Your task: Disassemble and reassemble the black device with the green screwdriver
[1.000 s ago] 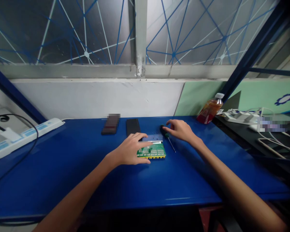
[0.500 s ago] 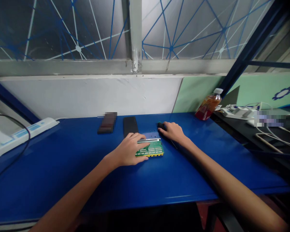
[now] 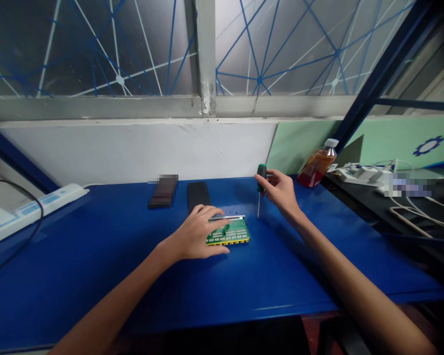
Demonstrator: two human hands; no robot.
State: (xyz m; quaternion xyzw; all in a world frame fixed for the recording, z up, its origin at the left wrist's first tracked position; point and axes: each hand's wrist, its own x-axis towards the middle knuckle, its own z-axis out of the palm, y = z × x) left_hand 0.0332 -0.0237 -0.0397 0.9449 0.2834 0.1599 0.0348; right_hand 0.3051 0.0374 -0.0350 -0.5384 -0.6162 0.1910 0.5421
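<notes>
A green circuit board (image 3: 239, 233) with a yellow near edge and a silver strip along its far side lies on the blue table (image 3: 170, 291). My left hand (image 3: 197, 234) covers its left end. Those fingers are spread over the top, and the thumb extends in front of the near edge, slightly apart from it. My right hand (image 3: 281, 190) is closed around the green-and-black handle of a screwdriver (image 3: 261, 172). The screwdriver stands upright, shaft down, just right of the board. Several tiny dark pieces (image 3: 233, 203), perhaps screws, lie behind the board.
A flat black case (image 3: 199, 194) lies behind my left hand, with a dark blurred slab (image 3: 165, 192) left of it. A drink bottle (image 3: 318, 162) leans at the back right. A white power strip (image 3: 33, 212) lies along the left side. Cables and adapters (image 3: 373, 172) crowd the right-hand surface.
My right hand has lifted the screwdriver from the table and turned it upright, moving right. My left thumb is slightly farther from the board's near edge; the board has barely moved.
</notes>
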